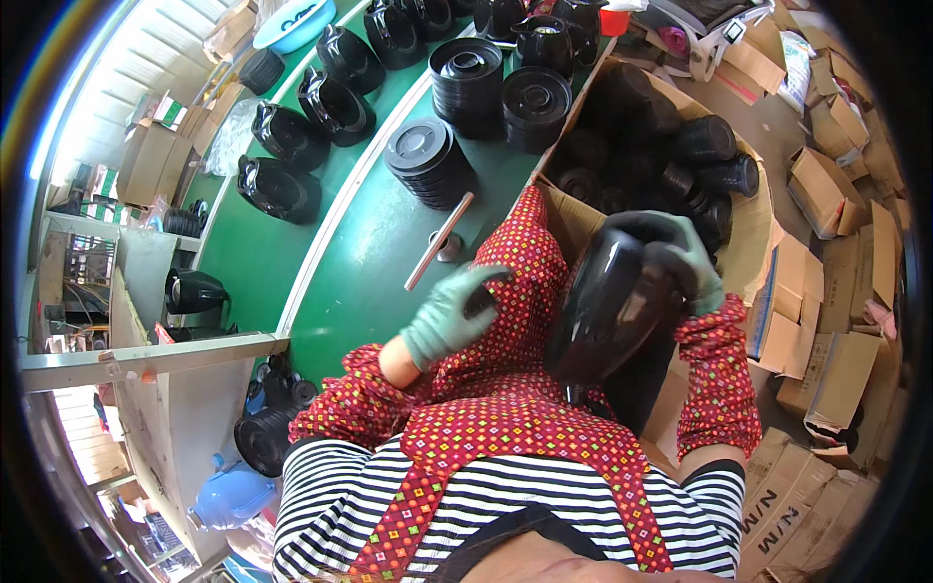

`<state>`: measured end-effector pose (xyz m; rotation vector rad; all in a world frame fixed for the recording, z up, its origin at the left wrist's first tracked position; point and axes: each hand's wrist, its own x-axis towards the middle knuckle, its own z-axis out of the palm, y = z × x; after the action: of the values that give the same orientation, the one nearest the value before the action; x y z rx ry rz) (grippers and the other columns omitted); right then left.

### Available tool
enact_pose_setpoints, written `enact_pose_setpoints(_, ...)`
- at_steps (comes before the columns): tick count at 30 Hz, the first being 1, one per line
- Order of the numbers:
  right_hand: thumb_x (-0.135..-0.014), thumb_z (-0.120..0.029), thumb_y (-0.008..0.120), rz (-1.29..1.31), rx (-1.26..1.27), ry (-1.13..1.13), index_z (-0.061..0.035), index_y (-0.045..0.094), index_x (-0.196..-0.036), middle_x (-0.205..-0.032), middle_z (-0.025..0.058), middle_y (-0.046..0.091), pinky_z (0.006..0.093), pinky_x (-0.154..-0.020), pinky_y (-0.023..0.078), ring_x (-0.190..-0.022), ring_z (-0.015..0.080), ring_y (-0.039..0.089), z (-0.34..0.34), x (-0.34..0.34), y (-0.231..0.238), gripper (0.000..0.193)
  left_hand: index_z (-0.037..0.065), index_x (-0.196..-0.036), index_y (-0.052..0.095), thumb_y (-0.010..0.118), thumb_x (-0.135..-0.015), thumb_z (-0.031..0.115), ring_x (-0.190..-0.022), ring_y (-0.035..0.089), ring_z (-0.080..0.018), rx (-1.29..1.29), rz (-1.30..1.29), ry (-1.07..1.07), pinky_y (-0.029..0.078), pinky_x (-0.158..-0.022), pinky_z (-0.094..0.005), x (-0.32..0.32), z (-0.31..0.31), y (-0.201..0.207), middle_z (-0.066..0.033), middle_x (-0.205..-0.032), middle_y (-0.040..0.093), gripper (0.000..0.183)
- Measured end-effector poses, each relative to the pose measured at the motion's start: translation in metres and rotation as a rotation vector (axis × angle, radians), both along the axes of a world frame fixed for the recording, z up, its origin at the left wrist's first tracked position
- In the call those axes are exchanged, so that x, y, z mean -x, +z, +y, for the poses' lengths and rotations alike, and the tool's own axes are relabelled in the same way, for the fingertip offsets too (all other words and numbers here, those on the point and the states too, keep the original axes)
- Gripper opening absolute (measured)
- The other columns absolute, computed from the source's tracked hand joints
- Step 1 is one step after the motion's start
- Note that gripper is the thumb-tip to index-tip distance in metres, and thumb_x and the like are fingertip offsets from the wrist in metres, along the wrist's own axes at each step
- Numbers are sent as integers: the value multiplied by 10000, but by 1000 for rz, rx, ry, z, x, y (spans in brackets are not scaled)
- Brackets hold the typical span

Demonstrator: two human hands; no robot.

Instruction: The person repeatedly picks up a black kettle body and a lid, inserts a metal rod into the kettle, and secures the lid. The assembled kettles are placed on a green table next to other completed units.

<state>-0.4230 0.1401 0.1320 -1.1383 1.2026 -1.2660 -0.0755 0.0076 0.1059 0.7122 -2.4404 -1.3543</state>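
Observation:
My right hand (698, 264), in a green glove, grips a large glossy black jug (604, 301) near its upper end. The jug hangs tilted in front of my apron, at the side of the cardboard box. My left hand (449, 319), gloved as well, is closed around a small black part (480, 299) whose kind I cannot make out. It hovers over my lap, apart from the jug. Just beyond it, a metal T-shaped bar (439, 243) stands on the green table. A stack of black round lids (428, 160) is further off.
On the green table (355, 253), several black jugs (335, 105) line the far-left side. More lid stacks (468, 80) stand at the back. A large open cardboard box (763, 228) of black parts is at my right, with flattened cartons (844, 374) beyond it.

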Motion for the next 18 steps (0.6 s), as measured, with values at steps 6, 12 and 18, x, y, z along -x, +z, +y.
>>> enact_pose_setpoints(6, -1037, -228, 684, -244, -93, 217, 20, 638, -1399, -1312, 106, 705, 344, -1095, 492, -1226, 180, 646, -19, -42, -67, 441, 99, -1637, 359, 843, -847, 257, -1289, 570, -487, 418, -441, 331, 479, -1095, -500, -54, -79, -82, -267, -1466, 539, 939)
enact_pose_setpoints(12, -1014, -126, 637, 142, -38, -29, -46, 619, -1439, -1432, 162, 607, 387, -1182, 424, -1384, 287, 551, -9, -61, -59, 433, 93, -1605, 475, 756, -965, 97, -688, 619, -182, -26, -74, 261, 496, -630, -298, -50, -101, -106, -66, -1013, 738, 699)
enact_pose_setpoints(18, -926, -142, 710, 772, 333, -247, -142, 605, -1500, -1580, 177, 492, 537, -1278, 261, -1524, 403, 389, -37, -58, -6, 584, -24, -1505, 567, 739, -949, 9, -1092, 704, -184, -303, -60, 231, 550, -968, -343, 24, -59, 34, -165, -1301, 740, 583)
